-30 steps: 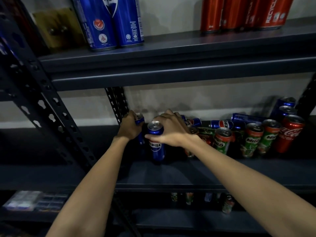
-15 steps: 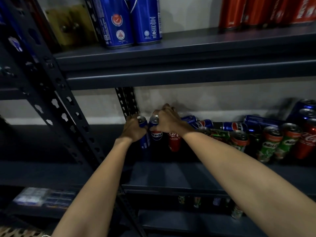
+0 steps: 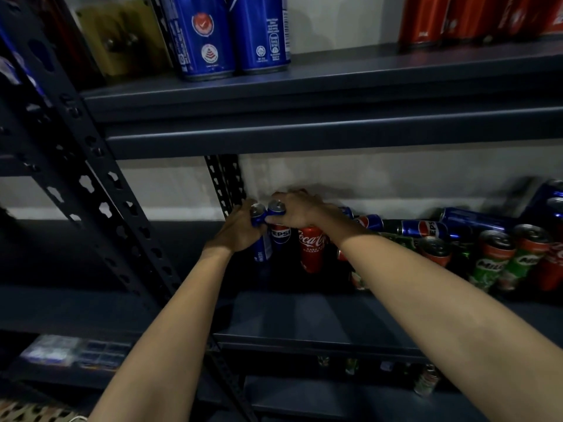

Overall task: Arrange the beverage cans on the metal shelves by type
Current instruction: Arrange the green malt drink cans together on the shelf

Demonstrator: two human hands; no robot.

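We record a dark metal shelving unit with perforated uprights, set against a pale wall. On the upper shelf we note two tall blue cans at centre left and a group of red cans at right. On the middle shelf, right of centre, we note an unsorted heap: blue Pepsi cans lying on their sides, green Milo cans upright or leaning, and red cans among them. At the back left corner of this shelf, beside the rear upright, two Pepsi cans stand upright and touching. Our left hand has its fingers curled round the left Pepsi can. Our right hand grips the top of the right Pepsi can, fingers wrapped over the rim. A Coca-Cola can stands upright just beside it, under the right wrist. We cannot identify the small items on the lower shelf.
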